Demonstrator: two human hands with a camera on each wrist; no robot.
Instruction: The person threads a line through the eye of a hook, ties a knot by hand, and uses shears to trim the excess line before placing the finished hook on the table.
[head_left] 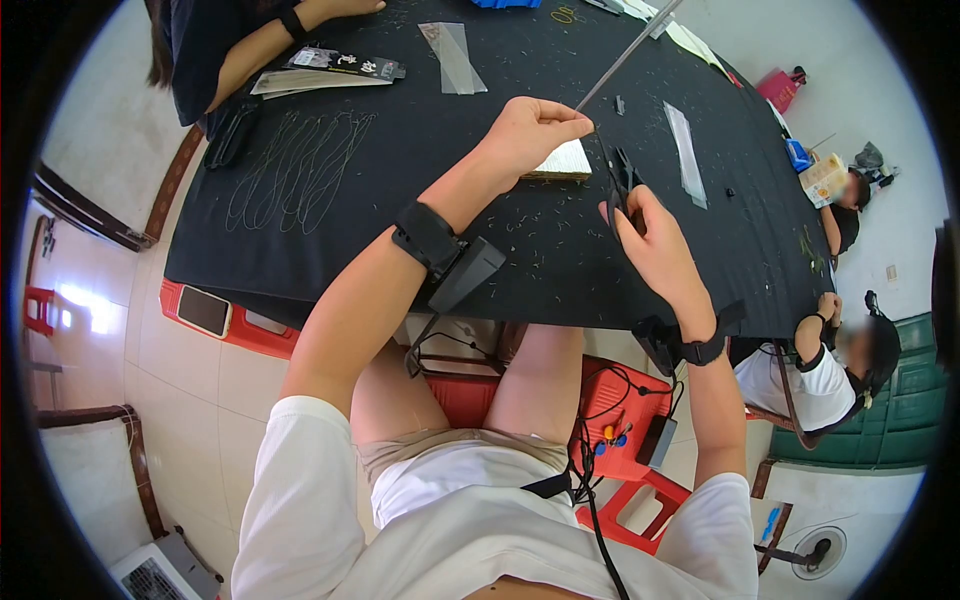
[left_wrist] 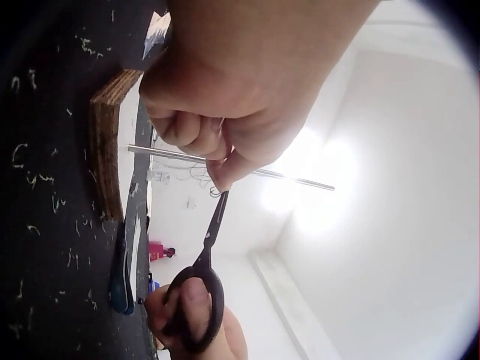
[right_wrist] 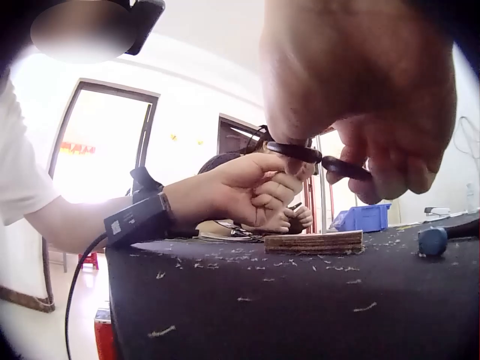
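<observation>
My left hand (head_left: 530,132) pinches thumb against forefinger beside a thin metal rod (left_wrist: 300,181). The rod rises from a wooden block (left_wrist: 109,146) with a white top, and the fingers hide part of it. Fine loops of thread (left_wrist: 215,192) show at those fingertips; exactly what is pinched I cannot tell. Dark-handled scissors (left_wrist: 202,262) are in my right hand (head_left: 655,240), thumb through one handle loop. Their blade tips reach right up to the left fingertips. In the right wrist view, the scissor handles (right_wrist: 294,152) show under the right fingers.
Long thread loops (head_left: 300,170) lie at the left of the black-covered table (head_left: 420,260), with small clippings scattered about. Clear plastic sleeves (head_left: 686,155) lie right and far side. A blue-handled tool (left_wrist: 120,277) rests near the block. Another person's arm (head_left: 250,70) is at far left.
</observation>
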